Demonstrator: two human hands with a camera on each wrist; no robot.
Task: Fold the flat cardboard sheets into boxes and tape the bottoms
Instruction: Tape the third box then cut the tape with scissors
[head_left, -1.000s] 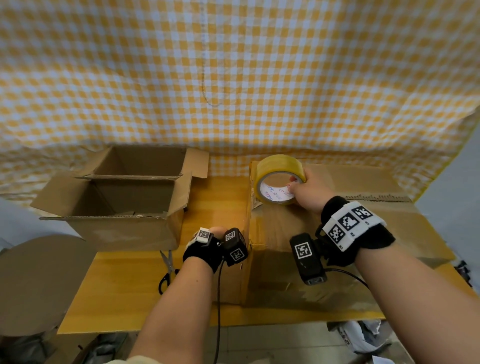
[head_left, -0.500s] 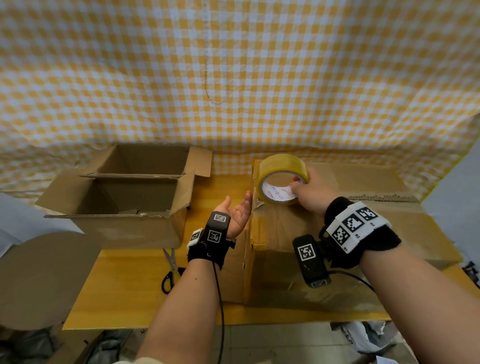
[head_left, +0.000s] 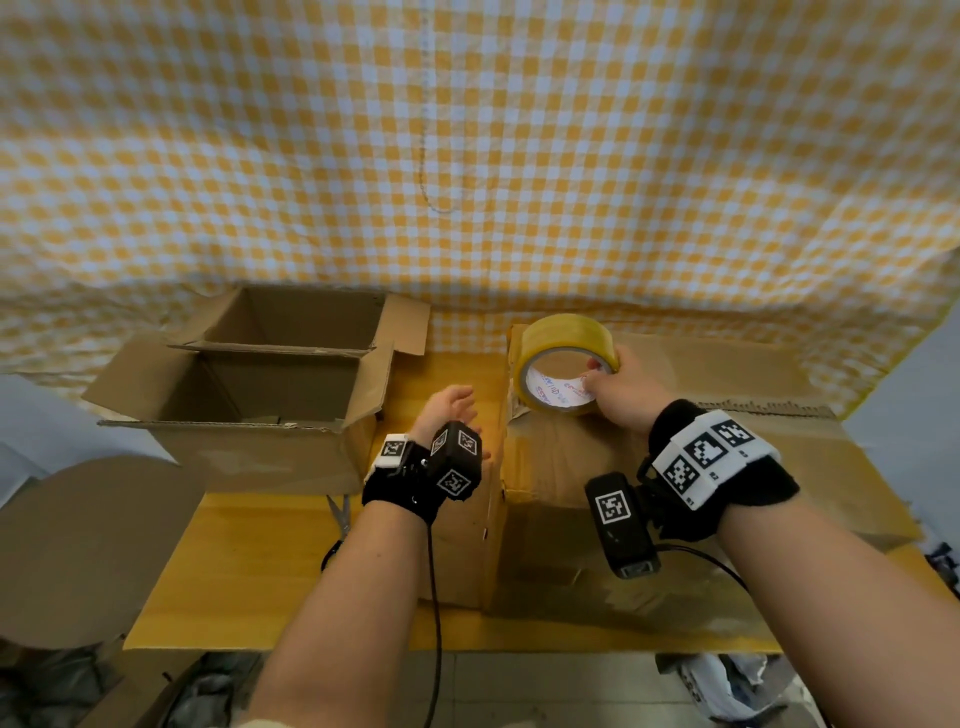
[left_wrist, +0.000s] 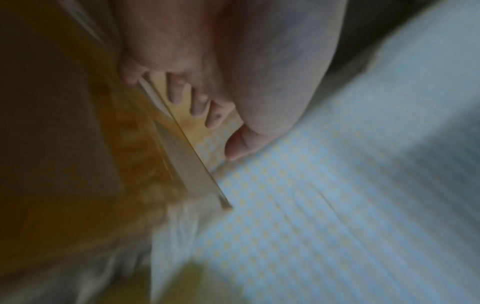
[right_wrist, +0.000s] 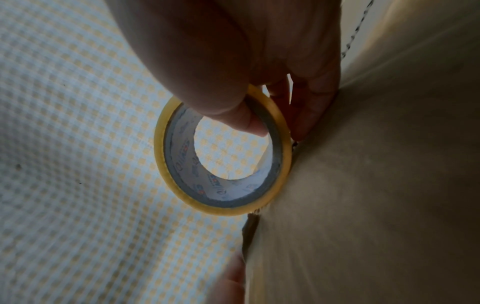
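A yellow tape roll (head_left: 563, 364) stands on edge at the far left corner of an upturned cardboard box (head_left: 649, 519) on the table. My right hand (head_left: 618, 384) grips the roll, thumb inside the core (right_wrist: 246, 121) and fingers (right_wrist: 309, 115) behind it against the cardboard. A shiny strip of tape (head_left: 561, 467) runs along the box top toward me. My left hand (head_left: 452, 410) hovers open just left of the box's upper edge, fingers spread (left_wrist: 197, 102), holding nothing.
A second box (head_left: 249, 395) stands open at the left of the wooden table (head_left: 249, 571). Scissors (head_left: 337, 525) lie between the boxes, partly behind my left arm. A checked cloth (head_left: 467, 156) hangs behind. A round cardboard piece (head_left: 78, 545) sits off the left edge.
My left hand has lifted off the box's left side and opened, rising toward the far corner. The right hand keeps the tape roll in the same place.
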